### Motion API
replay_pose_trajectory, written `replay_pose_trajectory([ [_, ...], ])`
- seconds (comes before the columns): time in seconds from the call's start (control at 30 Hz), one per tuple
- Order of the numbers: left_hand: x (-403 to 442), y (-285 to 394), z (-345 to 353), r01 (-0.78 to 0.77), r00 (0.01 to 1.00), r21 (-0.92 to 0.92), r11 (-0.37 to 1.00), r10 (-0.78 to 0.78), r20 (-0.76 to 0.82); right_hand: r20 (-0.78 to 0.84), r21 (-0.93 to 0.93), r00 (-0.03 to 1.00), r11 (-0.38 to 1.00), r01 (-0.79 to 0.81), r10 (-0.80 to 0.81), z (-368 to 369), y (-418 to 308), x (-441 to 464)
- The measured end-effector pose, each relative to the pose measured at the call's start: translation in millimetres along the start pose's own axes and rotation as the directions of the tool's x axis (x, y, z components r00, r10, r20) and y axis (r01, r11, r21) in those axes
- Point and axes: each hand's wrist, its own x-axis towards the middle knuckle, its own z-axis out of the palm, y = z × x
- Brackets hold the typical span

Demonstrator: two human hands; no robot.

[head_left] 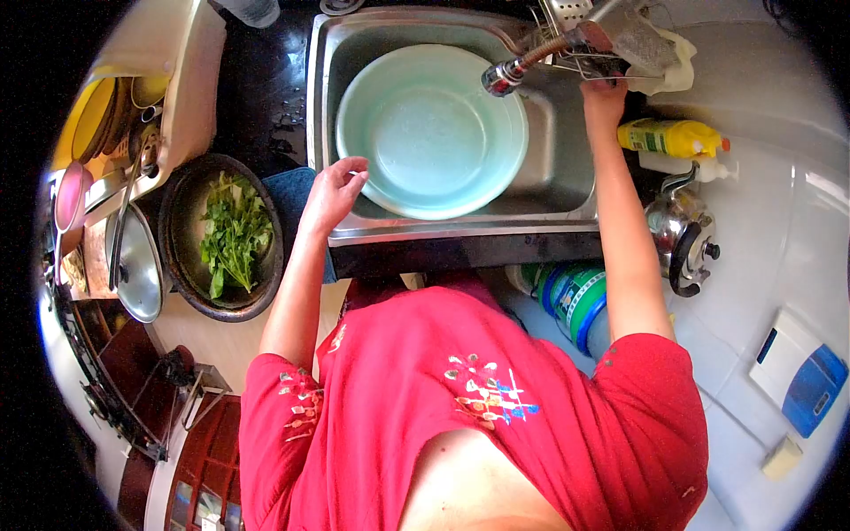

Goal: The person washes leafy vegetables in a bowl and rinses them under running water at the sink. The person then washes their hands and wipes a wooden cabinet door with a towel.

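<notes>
A pale green plastic basin (425, 205) sits in the steel sink (558, 168), with a little clear water seeming to lie in its bottom. My left hand (336, 190) hovers at the basin's left rim, fingers loosely bent and apart, with nothing seen in them. Above the basin hangs the faucet head (502, 78) on its flexible neck. My right hand (605, 91) reaches to the sink's far right corner, beside a wire rack (589, 69). Its fingertips are hidden in the dark there, so what they touch does not show.
Leafy greens (232, 234) lie in a dark round bowl (175, 257) left of the sink, near a blue cloth (292, 195). A glass lid (137, 274) leans farther left. On the right stand a yellow detergent bottle (673, 139) and a steel kettle (682, 226).
</notes>
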Motion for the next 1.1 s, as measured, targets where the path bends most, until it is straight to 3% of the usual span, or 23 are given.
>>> replay_pose_trajectory([
  [0.07,0.3,2.2,-0.3,0.012,1.0,-0.004,1.0,-0.011,0.015,0.006,-0.007,0.999,0.999,-0.039,0.039,5.7,4.2,-3.9],
  [0.1,-0.2,3.8,-0.1,0.018,1.0,-0.012,1.0,-0.018,0.025,0.058,0.077,0.972,0.97,-0.23,0.226,-9.0,-8.2,-1.7],
  [0.17,-0.6,0.7,-0.6,0.006,1.0,-0.013,1.0,-0.006,0.017,0.115,0.188,0.908,0.889,-0.418,0.402,-12.7,-13.4,-1.8],
  [0.2,0.4,-4.1,0.3,-0.013,1.0,-0.007,1.0,0.013,0.001,0.108,0.224,0.907,0.879,-0.421,0.407,-9.0,-8.4,-4.8],
  [0.27,0.3,-9.3,0.6,-0.035,0.999,-0.006,0.999,0.034,-0.017,0.046,0.156,0.964,0.951,-0.266,0.262,-0.9,3.1,-7.7],
  [0.3,-0.4,-8.8,-0.3,-0.036,0.999,-0.01,0.999,0.036,-0.019,0.009,0.043,0.995,0.994,-0.1,0.1,-4.1,1.4,-3.0],
  [0.37,-0.9,-6.3,-2.3,-0.039,0.999,0.002,0.999,0.039,-0.021,0.067,0.071,0.972,0.971,-0.229,0.224,-10.8,-4.2,3.2],
  [0.4,-1.7,-4.2,-3.2,-0.038,0.999,0.019,0.999,0.038,-0.016,0.184,0.184,0.856,0.838,-0.514,0.484,-37.1,-25.5,16.9],
  [0.43,-2.1,-3.2,-3.3,-0.039,0.999,0.036,0.999,0.039,-0.009,0.323,0.249,0.66,0.612,-0.751,0.678,-51.7,-36.8,23.4],
  [0.47,-2.0,-3.5,-2.7,-0.037,0.999,0.024,0.999,0.037,-0.008,0.165,0.198,0.868,0.846,-0.495,0.469,-38.1,-24.7,16.5],
  [0.5,-1.8,-4.0,-2.0,-0.035,0.999,0.012,0.999,0.035,-0.009,0.028,0.093,0.982,0.978,-0.186,0.185,-13.3,-3.1,6.0],
  [0.57,-1.6,-3.0,-1.9,-0.018,1.0,-0.006,1.0,0.018,0.004,-0.082,0.15,0.997,0.989,0.001,0.011,-0.2,7.1,0.2],
  [0.6,-1.6,-0.7,-2.5,-0.003,1.0,-0.012,1.0,0.003,0.016,-0.066,0.347,0.985,0.929,-0.126,0.158,-2.0,2.8,0.7],
  [0.67,-2.7,3.1,-3.7,0.019,0.999,-0.001,1.0,-0.019,0.031,0.035,0.471,0.911,0.797,-0.378,0.412,-19.7,-16.2,7.2],
  [0.73,-3.2,5.8,-4.0,0.028,0.999,0.03,0.999,-0.029,0.04,0.114,0.333,0.771,0.707,-0.624,0.627,-52.9,-40.3,25.6],
  [0.83,-2.6,4.0,-2.8,0.026,0.999,0.038,0.999,-0.027,0.029,0.179,0.359,0.677,0.593,-0.721,0.714,-55.2,-38.5,28.1],
  [0.93,-3.3,3.7,-2.3,0.03,0.999,0.052,0.998,-0.032,0.034,0.164,0.206,0.73,0.701,-0.683,0.664,-63.2,-42.3,31.6],
  [1.03,-3.2,2.2,-1.5,0.022,0.999,0.038,0.999,-0.023,0.032,0.25,0.421,0.76,0.639,-0.644,0.601,-32.1,-19.4,14.9],
  [1.1,-3.8,5.0,-2.1,0.037,0.999,0.033,0.999,-0.038,0.033,0.224,0.389,0.716,0.614,-0.687,0.661,-26.9,-20.6,9.3],
])
